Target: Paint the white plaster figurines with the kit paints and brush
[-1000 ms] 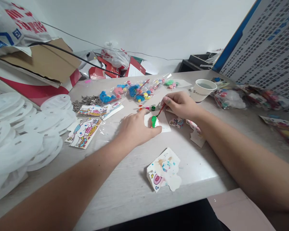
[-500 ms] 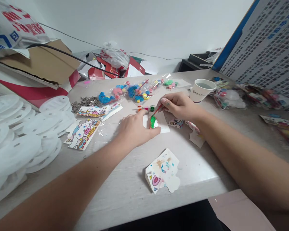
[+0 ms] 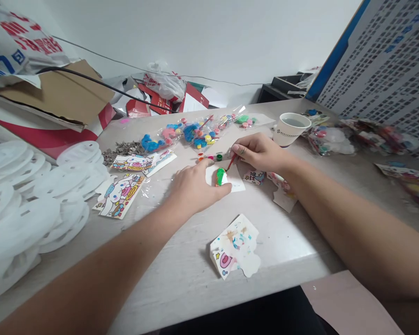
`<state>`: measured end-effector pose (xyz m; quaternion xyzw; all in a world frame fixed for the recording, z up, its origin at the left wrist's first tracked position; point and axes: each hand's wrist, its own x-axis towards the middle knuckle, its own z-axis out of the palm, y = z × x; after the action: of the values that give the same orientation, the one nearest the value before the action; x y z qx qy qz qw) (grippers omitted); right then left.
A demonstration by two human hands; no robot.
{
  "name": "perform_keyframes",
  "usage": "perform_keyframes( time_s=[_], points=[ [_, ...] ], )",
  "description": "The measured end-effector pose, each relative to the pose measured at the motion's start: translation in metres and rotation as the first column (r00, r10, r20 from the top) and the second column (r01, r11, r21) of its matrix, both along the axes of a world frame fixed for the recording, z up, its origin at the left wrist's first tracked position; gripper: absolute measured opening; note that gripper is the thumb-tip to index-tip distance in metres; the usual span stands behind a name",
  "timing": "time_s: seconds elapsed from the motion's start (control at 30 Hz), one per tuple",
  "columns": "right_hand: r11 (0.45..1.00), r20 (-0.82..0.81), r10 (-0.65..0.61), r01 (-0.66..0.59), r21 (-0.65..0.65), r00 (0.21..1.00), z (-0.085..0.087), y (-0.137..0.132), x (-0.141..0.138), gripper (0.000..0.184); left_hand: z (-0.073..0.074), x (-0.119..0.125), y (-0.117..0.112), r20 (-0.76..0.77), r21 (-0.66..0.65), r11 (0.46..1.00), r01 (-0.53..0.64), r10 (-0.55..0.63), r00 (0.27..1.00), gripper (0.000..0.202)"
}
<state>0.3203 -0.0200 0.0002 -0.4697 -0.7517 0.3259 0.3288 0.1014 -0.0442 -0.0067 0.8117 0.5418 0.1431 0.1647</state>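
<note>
moved: right hand (image 3: 260, 151) has edged left, grip pinching the brush (image 3: 231, 162), tip on green piece (image 3: 220, 177) | left hand (image 3: 195, 186) grips that piece on white card (image 3: 235, 182), mid-worktop (image 3: 181, 270) | risk: piece slips, wet paint likely smears fingers

Plain white wall (image 3: 212, 42) on far side. Light grey wood-grain table (image 3: 181, 274) fills most of scene, near edge at bottom. Thin wire (image 3: 132, 63) runs across wall. Big grid-printed board (image 3: 387, 60) with blue edge leans at far right. Dark tray (image 3: 282, 86) in far right corner. Cardboard box (image 3: 56, 93) far left. Light even, shadows soft.
</note>
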Motion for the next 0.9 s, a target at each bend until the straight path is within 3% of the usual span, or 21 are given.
perform_keyframes(
  time_s=[0.2, 0.37, 0.57, 0.77, 0.9],
  points=[
    [0.987, -0.039, -0.010, 0.016, 0.163, 0.999, 0.0019, -0.0018, 0.0004, 0.052, -0.0001, -0.0001, -0.0001, 0.002, -0.003, 1.000, 0.000, 0.000, 1.000, 0.075],
    [0.996, 0.052, 0.053, -0.057, 0.075, 0.997, 0.0042, -0.0064, -0.0015, 0.052, -0.0007, 0.0000, 0.0006, 0.006, -0.004, 1.000, -0.001, 0.001, 1.000, 0.074],
    [0.986, -0.051, 0.059, -0.050, 0.159, 0.997, 0.0043, -0.0050, -0.0009, 0.050, -0.0018, 0.0006, 0.0002, 0.013, 0.009, 1.000, 0.001, -0.001, 1.000, 0.074],
    [0.990, 0.071, 0.093, -0.100, 0.104, 0.993, 0.0066, -0.0053, 0.0028, 0.047, -0.0004, 0.0004, 0.0000, 0.009, 0.006, 1.000, 0.000, 0.000, 1.000, 0.071],
    [0.986, -0.026, 0.078, -0.074, 0.151, 0.997, 0.0070, -0.0065, 0.0018, 0.046, -0.0003, -0.0002, 0.0004, 0.018, 0.006, 1.000, -0.002, 0.001, 1.000, 0.072]
  ],
)
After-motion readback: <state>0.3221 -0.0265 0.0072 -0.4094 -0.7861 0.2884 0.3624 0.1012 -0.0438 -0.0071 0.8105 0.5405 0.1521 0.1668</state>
